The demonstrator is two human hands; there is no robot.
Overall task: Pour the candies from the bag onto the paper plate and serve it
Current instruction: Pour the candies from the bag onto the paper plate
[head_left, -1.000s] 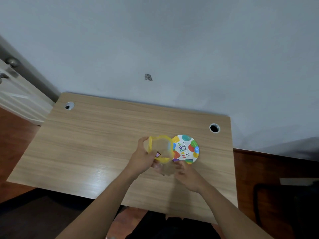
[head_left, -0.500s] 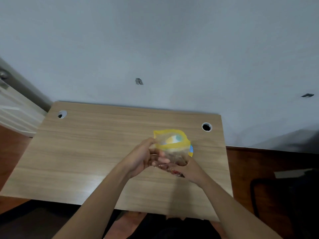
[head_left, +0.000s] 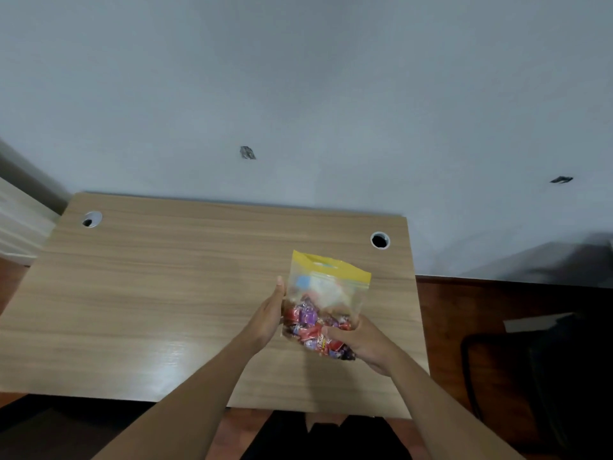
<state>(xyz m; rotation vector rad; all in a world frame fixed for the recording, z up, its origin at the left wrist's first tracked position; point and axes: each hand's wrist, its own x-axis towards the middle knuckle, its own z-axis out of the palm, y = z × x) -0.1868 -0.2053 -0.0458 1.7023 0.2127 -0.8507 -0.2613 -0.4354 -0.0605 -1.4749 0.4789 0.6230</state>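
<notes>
A clear plastic bag [head_left: 326, 298] with a yellow top band stands upright above the desk, its lower half full of red and purple wrapped candies [head_left: 311, 330]. My right hand [head_left: 360, 341] cups the bag's bottom right corner. My left hand [head_left: 270, 313] presses flat against its left side. The paper plate lies behind the bag; only blurred colours of it show through the clear plastic [head_left: 320, 287].
The wooden desk [head_left: 159, 293] has a cable hole at the back left [head_left: 90, 220] and one at the back right [head_left: 379, 240]. A grey wall rises behind it. A dark chair [head_left: 537, 376] stands on the floor to the right.
Both hands lifted the bag from the desk and turned it upright in front of the plate, which was in plain sight before. The candies have settled at the bottom.
</notes>
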